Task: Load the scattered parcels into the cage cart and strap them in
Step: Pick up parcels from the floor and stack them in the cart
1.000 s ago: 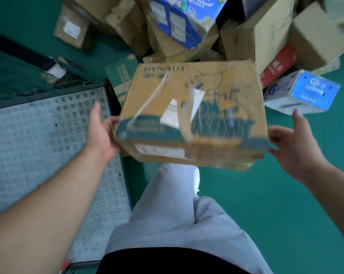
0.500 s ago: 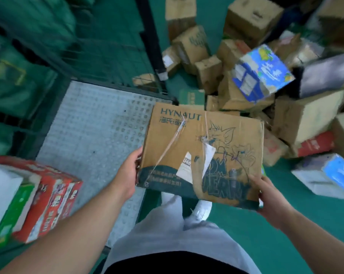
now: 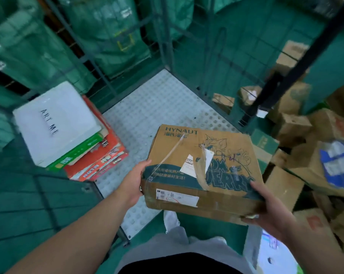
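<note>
A brown HYNAUT cardboard box [image 3: 202,167] with a cartoon print and loose tape hangs in the air over the near edge of the cage cart's perforated grey floor [image 3: 159,107]. My left hand [image 3: 134,183] holds its left side, thumb on the top edge. My right hand [image 3: 269,206] grips its near right corner, fingers over the top. Inside the cart on the left, a white box [image 3: 56,123] lies on a green box and a red box [image 3: 100,161].
Wire mesh walls [image 3: 216,62] enclose the cart at the back and right, with green sacks [image 3: 104,32] behind them. A heap of brown parcels [image 3: 305,135] lies on the green floor to the right, outside the cart. My grey-trousered legs are below.
The view has swung left toward the cart. The box has travelled with my hands from above the parcel heap to over the cart floor, and my right hand has closed on its corner.
</note>
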Motion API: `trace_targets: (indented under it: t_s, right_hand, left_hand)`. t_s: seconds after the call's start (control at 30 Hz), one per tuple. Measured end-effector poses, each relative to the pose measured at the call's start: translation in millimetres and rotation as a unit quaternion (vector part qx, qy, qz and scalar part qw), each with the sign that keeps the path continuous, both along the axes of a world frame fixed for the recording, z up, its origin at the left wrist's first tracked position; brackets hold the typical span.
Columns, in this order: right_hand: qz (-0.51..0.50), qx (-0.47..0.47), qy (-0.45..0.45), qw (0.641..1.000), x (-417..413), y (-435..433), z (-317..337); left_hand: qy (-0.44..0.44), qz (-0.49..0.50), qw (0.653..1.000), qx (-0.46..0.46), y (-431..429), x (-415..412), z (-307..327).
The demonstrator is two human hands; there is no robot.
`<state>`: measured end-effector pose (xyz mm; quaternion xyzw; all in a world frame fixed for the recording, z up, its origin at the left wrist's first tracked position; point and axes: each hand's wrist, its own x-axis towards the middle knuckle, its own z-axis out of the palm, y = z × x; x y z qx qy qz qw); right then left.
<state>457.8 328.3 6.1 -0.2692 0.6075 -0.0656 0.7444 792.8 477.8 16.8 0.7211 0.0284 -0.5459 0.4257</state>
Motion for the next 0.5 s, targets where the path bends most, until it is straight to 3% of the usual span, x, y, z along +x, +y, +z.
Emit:
trace_targets:
  t_s: [0.23, 0.5]
  right_hand:
    - [0.038, -0.013, 0.044, 0.998, 72.0, -46.9, 5.7]
    - [0.085, -0.004, 0.060, 0.995, 147.9, -161.5, -2.4]
  left_hand:
    - [-0.002, 0.060, 0.998, -0.001, -11.8, 54.4, 1.5]
    - [-0.028, 0.132, 0.990, 0.035, -72.5, 77.2, -3.1]
